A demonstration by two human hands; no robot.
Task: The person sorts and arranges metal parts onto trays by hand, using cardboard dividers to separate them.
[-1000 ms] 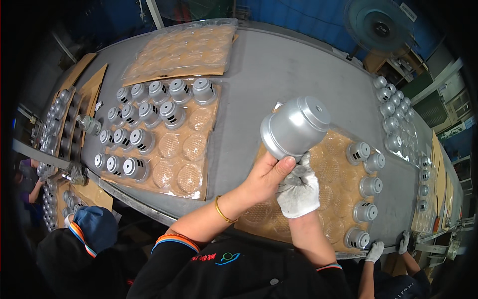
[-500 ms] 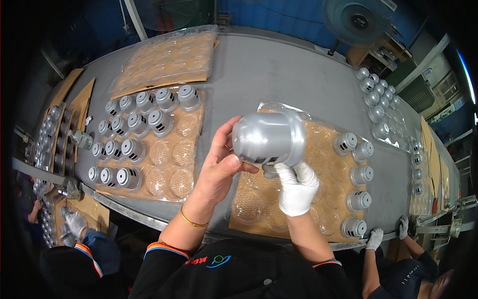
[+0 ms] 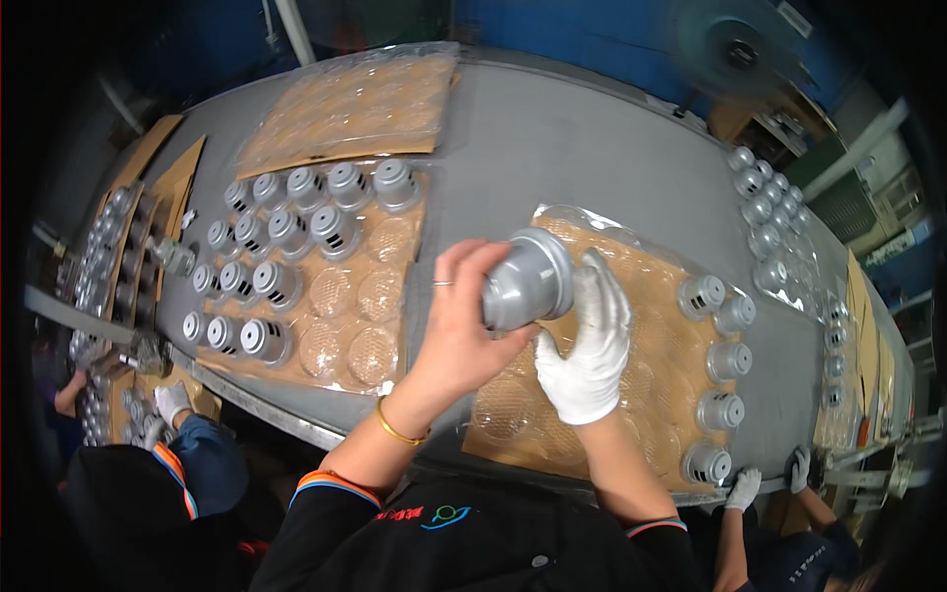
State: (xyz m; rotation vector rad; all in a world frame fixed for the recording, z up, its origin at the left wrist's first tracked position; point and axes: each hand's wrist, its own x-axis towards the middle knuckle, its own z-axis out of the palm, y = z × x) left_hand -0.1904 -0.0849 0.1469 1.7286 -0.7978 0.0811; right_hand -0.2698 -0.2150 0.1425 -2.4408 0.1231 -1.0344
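Note:
A silver-grey, rounded metal-looking cup [image 3: 525, 284] with a flared rim is held up over the near tray, tilted with its rim toward the upper right. My bare left hand [image 3: 460, 326] is closed round its left side, thumb beneath and fingers over the top. My right hand [image 3: 584, 370], in a white glove, stands just right of the cup with thumb and fingers spread. Whether its fingertips touch the rim I cannot tell. Below lies a clear moulded tray on brown cardboard [image 3: 498, 409]; a column of similar silver cups [image 3: 728, 362] sits along its right side.
Left of me, another clear tray [image 3: 318, 357] holds several rows of silver cups. Stacked trays on cardboard [image 3: 345, 104] lie farther back. More cups [image 3: 764, 212] stand at the far right, near a fan [image 3: 740, 54]. Co-workers' gloved hands [image 3: 745, 488] show at both sides.
The cup has turned from lying sideways to a steeper tilt, and my left hand has shifted its grip round it. My right hand has let go from underneath and opened beside it.

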